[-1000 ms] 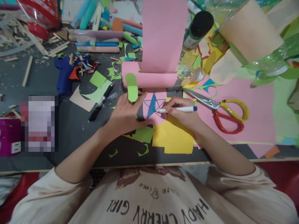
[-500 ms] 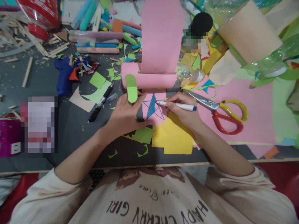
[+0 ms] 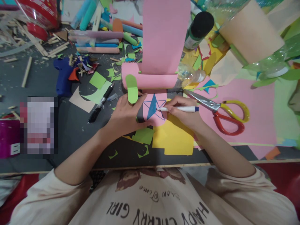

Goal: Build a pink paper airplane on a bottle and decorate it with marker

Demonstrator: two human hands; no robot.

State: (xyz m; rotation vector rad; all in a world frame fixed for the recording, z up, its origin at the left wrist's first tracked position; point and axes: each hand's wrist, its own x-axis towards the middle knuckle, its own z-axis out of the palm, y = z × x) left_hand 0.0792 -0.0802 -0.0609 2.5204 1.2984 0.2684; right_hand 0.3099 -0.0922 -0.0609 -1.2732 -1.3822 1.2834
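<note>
A blue-outlined star (image 3: 159, 107) is drawn on a pink paper strip (image 3: 161, 122); part of its left side is filled with blue. My right hand (image 3: 184, 109) pinches a white marker (image 3: 185, 109) with a blue end, its tip touching the star. Spread against the strip's left edge, my left hand (image 3: 126, 111) has thumb and forefinger apart on either side of the drawing. Just beyond lies a bottle wrapped in pink paper (image 3: 152, 80), its clear neck (image 3: 193, 76) pointing right. A green paper tab (image 3: 132, 90) hangs from the wrap, over my left hand.
Scissors (image 3: 215, 107) with yellow and red handles lie to the right. A blue glue gun (image 3: 63, 76) and black pen (image 3: 102, 101) are on the left. Behind stand a black-capped bottle (image 3: 200, 28) and a beige paper cylinder (image 3: 252, 31). Yellow paper (image 3: 175, 137) lies near the table edge.
The marker tip has shifted slightly down within the star, and its blue end has moved a little right. The upper pink paper flap leans slightly further right. My left hand stays put.
</note>
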